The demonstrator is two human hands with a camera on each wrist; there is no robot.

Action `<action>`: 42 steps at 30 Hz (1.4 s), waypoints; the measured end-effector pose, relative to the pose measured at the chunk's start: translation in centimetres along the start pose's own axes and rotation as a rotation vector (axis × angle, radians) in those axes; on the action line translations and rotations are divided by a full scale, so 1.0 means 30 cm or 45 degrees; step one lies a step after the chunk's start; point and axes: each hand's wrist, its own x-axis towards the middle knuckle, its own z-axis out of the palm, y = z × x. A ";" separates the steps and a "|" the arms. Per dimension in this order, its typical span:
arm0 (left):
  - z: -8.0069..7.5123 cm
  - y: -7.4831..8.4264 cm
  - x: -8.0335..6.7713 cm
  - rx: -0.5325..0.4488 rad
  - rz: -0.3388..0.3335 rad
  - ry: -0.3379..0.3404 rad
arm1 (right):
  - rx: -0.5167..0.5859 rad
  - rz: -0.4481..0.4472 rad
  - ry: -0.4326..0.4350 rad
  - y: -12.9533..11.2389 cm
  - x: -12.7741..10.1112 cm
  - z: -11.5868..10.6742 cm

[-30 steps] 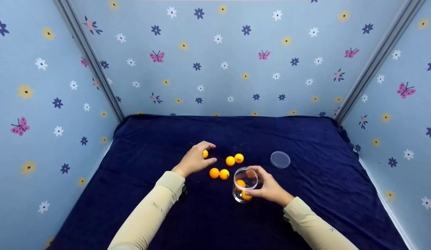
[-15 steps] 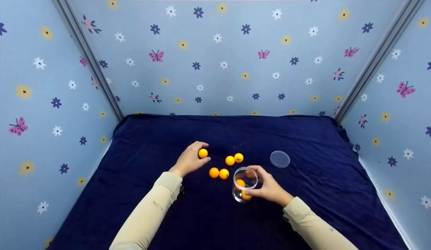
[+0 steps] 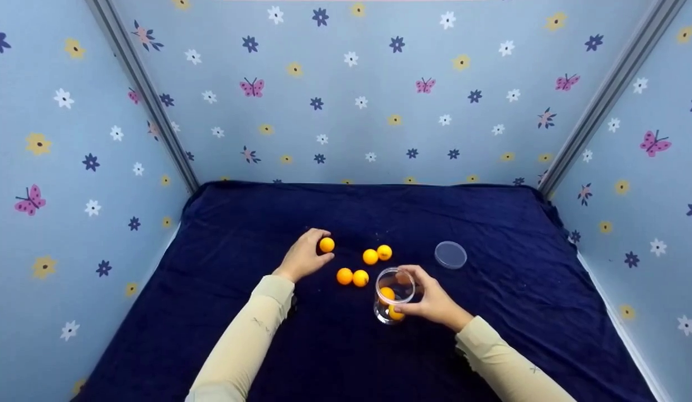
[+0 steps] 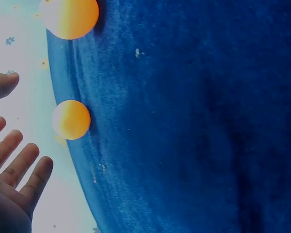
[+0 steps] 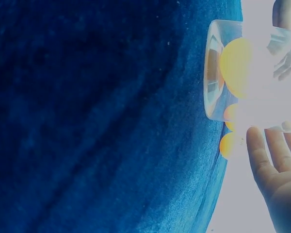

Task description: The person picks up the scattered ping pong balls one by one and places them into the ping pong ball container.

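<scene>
Orange ball (image 3: pixel 326 244); upright clear jar (image 3: pixel 393 304)

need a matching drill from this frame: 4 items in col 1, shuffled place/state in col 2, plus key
Column 1
1. round clear plastic lid
2. clear round plastic jar
3. orange ball by the left hand
4. four loose orange balls

Column 2
A. pinched at the fingertips of the left hand
B. upright, gripped at the rim by the right hand, with orange balls inside
C. lying alone on the dark blue cloth, right of the jar
D. grouped on the cloth between the two hands

Pairs: 1-C, 2-B, 3-A, 4-D
</scene>
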 end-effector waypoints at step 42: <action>0.106 -0.122 0.105 0.038 -0.182 -0.035 | 0.002 -0.004 0.006 0.001 0.005 0.003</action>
